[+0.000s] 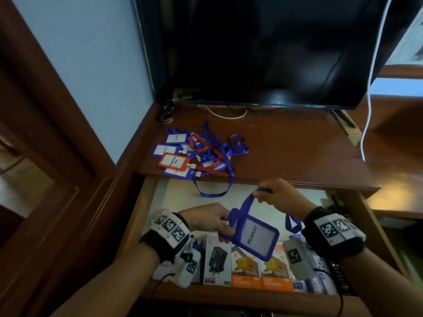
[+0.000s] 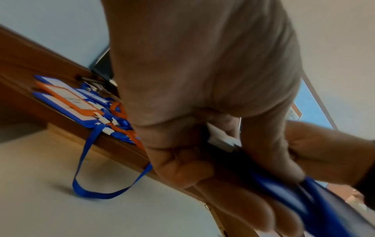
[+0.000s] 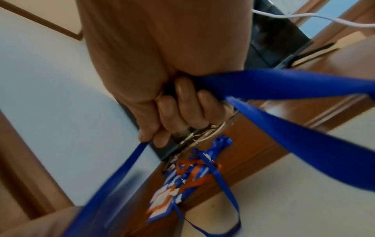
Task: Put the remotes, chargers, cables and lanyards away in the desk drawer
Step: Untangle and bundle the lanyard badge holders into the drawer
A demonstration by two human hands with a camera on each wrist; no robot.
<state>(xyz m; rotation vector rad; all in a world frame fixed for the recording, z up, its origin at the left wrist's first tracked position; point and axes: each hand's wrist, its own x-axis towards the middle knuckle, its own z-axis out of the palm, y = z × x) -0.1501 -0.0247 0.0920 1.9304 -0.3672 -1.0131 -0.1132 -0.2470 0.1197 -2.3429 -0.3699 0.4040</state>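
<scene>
- Head view first: nearest us sit the charger boxes [image 1: 248, 268], lined up along the front of the open desk drawer [image 1: 146, 202], two orange ones beside a dark-printed one.
- Just above them we've got the blue badge holder [image 1: 254, 234], reading PELAWAT, held over the drawer; its long axis tilts, top edge toward the left hand, bottom corner dipping toward the boxes.
- Our left hand [image 1: 209, 219] pinches the holder at its top-left edge.
- Our right hand [image 1: 278, 194] grips the blue strap [image 1: 248, 200], which runs up from the holder to the fingers, with another loop trailing by the right wrist.
- On the desk top [image 1: 297, 152] lies the lanyard pile [image 1: 196, 154], blue and red-orange, one blue loop hanging over the front edge into the drawer.
- Behind it stands the dark television [image 1: 263, 46], with a white cable [image 1: 370, 88] hanging at its right.
- Left wrist view: fingers [image 2: 182, 170] curled under the holder's blue edge, thumb on top; it's a firm pinch.
- Right wrist view: fingers [image 3: 182, 112] curled tight round the strap, which leaves the fist both ways; the picture is blurred.
</scene>
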